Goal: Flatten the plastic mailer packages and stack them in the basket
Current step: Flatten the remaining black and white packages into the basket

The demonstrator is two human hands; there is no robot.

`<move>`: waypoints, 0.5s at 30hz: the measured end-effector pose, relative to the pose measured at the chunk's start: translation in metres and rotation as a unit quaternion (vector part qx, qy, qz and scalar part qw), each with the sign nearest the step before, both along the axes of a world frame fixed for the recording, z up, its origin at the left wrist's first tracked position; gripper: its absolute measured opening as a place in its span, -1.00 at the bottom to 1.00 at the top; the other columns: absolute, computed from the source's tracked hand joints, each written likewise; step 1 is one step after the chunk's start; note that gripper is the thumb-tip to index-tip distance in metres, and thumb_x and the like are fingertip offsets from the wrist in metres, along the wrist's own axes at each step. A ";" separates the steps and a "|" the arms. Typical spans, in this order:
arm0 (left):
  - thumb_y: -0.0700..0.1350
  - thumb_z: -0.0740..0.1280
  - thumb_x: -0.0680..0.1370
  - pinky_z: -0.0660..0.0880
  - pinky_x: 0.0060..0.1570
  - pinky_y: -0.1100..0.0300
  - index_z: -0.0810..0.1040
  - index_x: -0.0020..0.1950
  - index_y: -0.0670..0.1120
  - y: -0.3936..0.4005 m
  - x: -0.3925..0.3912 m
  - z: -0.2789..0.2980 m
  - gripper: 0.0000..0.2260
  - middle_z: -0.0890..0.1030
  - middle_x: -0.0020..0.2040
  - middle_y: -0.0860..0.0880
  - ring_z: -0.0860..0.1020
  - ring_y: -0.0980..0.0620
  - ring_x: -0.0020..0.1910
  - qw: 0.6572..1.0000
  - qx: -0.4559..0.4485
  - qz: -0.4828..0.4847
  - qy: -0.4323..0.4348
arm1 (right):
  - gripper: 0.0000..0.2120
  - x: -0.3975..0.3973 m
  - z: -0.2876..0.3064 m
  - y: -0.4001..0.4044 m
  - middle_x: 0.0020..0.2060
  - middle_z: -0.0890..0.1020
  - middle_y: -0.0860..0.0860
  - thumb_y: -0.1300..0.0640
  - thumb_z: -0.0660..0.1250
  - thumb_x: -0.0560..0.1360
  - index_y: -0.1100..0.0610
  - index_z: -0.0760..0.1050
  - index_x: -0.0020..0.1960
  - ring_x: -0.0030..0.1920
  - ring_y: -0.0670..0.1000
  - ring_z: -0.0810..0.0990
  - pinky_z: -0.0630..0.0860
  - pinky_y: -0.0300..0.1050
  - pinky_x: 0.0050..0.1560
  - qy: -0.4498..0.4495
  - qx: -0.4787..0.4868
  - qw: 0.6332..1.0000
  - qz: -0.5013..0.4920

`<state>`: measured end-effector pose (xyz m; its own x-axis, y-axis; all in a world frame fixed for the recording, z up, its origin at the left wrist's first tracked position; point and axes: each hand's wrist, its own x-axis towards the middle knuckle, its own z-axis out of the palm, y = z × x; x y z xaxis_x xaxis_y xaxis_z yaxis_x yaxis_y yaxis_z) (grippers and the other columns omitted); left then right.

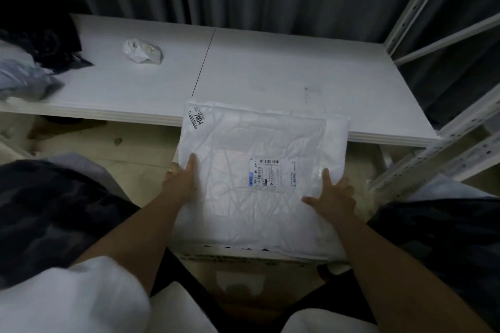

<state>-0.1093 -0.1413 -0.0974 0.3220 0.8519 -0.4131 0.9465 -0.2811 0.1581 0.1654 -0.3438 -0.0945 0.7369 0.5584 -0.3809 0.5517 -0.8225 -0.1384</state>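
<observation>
Both bare forearms reach forward side by side, well apart, converging slightly toward the hands. The left hand (180, 184) lies palm-down with its thumb stretched straight ahead on top, while its fingers (173, 169) curl out of sight past the left side of the thumb. The right hand (335, 199) is spread flat, palm down, its thumb pointing inward to the left and the index finger straight ahead, the remaining fingers (345, 184) splayed to the right.

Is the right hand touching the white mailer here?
Touching. The head view shows the right hand lying on the white mailer near its right edge, fingers spread flat against the plastic with no gap visible.
</observation>
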 end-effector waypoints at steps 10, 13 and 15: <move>-0.07 0.15 0.62 0.22 0.39 -0.07 0.12 0.51 -0.08 0.005 0.031 -0.050 -0.53 0.41 0.34 -0.17 0.42 -0.13 0.32 0.963 0.047 -0.119 0.237 | -0.06 0.000 -0.046 0.039 0.29 0.32 0.14 -0.22 0.52 0.29 0.23 0.15 0.42 0.27 0.11 0.39 0.50 -0.04 0.09 -0.100 -0.143 0.982 0.076; -0.12 0.16 0.59 -0.01 0.49 -0.07 0.35 0.34 -0.03 0.011 0.033 -0.070 -0.70 0.57 0.21 -0.06 0.46 -0.08 0.30 0.944 0.065 -0.149 0.286 | -0.11 -0.002 -0.066 0.048 0.24 0.36 0.12 -0.25 0.51 0.28 0.21 0.23 0.38 0.24 0.11 0.42 0.49 -0.02 0.08 -0.082 -0.196 0.971 0.110; -0.04 0.20 0.58 0.00 0.47 -0.09 0.29 0.37 0.00 0.013 0.033 -0.083 -0.65 0.51 0.28 -0.08 0.38 -0.10 0.36 0.938 0.052 -0.160 0.303 | -0.15 -0.003 -0.076 0.045 0.27 0.34 0.12 -0.30 0.45 0.31 0.15 0.24 0.39 0.28 0.14 0.38 0.45 0.02 0.14 -0.077 -0.228 0.964 0.117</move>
